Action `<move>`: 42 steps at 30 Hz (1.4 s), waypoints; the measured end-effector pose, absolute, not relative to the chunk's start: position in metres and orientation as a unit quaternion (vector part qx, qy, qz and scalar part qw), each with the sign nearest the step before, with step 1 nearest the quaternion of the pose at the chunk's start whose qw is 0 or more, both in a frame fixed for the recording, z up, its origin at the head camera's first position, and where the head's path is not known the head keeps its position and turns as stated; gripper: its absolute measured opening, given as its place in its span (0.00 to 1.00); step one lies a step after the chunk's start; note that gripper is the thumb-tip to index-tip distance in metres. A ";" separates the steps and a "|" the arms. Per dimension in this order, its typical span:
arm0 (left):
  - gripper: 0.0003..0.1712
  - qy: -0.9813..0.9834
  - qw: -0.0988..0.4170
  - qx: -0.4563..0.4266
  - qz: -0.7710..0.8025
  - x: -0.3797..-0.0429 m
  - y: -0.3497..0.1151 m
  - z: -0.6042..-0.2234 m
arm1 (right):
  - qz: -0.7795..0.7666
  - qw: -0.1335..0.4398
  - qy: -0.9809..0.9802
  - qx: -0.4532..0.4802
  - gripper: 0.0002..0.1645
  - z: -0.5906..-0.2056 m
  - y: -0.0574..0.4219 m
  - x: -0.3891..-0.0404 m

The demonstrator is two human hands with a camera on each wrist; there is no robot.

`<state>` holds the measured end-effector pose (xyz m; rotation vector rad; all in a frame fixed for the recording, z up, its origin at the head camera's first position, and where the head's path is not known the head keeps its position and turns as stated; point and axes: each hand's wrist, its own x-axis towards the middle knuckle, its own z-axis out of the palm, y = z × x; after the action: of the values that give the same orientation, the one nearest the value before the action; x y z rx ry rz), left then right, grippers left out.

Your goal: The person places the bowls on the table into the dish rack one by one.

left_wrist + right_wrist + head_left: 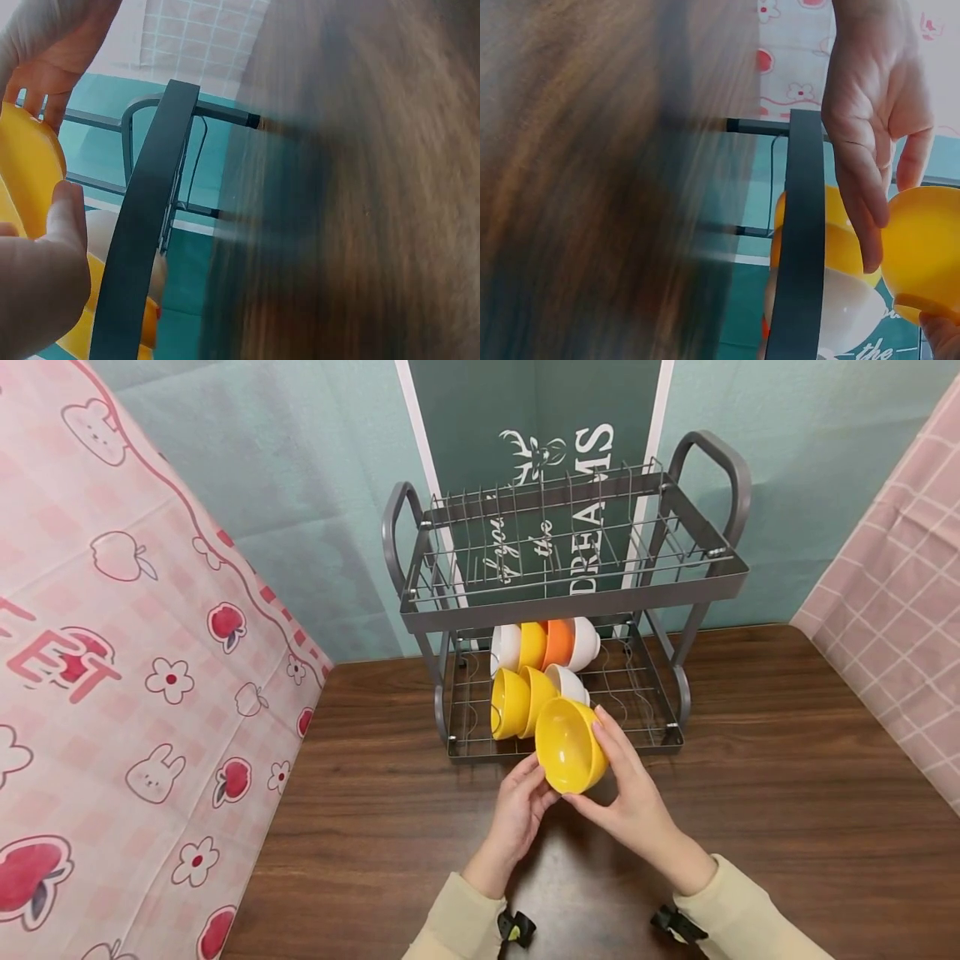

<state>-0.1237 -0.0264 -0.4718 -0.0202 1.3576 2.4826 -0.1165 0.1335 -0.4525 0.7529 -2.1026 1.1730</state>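
A glossy yellow bowl (566, 747) is tilted in front of the rack, its hollow facing the head camera. My right hand (637, 806) grips its right side, fingers along the upper edge and thumb near the bottom. At the bowl's lower left, my left hand (517, 810) holds the edge with its fingertips. From the right wrist, the left hand (877, 112) shows long fingers against the bowl's side (922, 244). Just behind it, two yellow bowls (512, 703) and a white bowl (567, 682) lean in a front row on the lower rack shelf.
The grey two-tier dish rack (577, 603) stands at the back of the wooden table (360, 827). White, yellow and orange bowls (557, 642) form a back row on its lower shelf. Patterned cloth (172, 677) flanks the left side, and pink checked cloth (900, 602) the right.
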 end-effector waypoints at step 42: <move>0.13 0.922 -0.204 0.198 0.263 -0.141 -0.063 -0.484 | 0.343 0.254 -0.894 0.137 0.58 -0.460 0.177 -0.173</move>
<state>-0.1414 -0.0628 -0.4839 0.7177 3.3457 0.9546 -0.1729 0.1765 -0.4601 0.3717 -2.4295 0.9310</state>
